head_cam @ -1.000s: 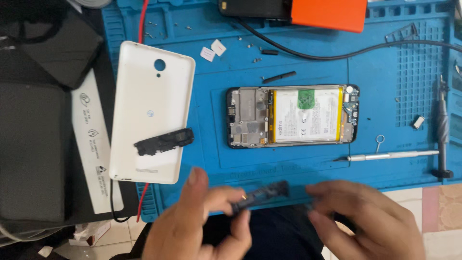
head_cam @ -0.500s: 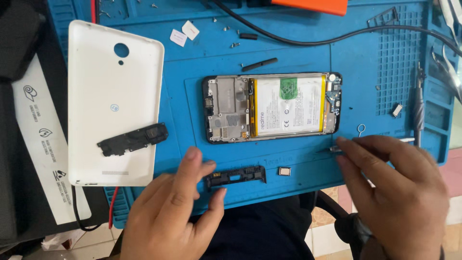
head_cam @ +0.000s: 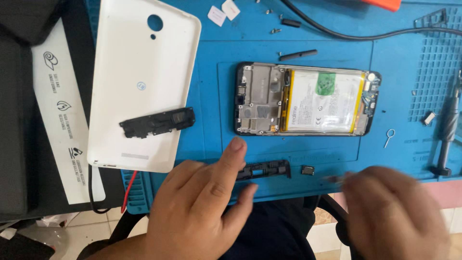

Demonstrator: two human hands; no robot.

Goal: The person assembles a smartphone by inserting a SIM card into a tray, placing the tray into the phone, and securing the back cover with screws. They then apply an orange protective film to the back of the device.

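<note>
Where tiles show, blue mat [head_cam: 308, 43] above.

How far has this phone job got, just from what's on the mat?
Done: the white back cover is off and lies beside the opened phone, a black part resting on it. In hand: the left hand touches a black plastic frame piece; the blurred right hand seems to hold a thin tool. Left: the battery still sits inside.

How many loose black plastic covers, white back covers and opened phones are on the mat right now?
Black plastic covers: 2, one on the back cover, one by the left hand
White back cover: 1
Opened phone: 1
Total: 4
</note>
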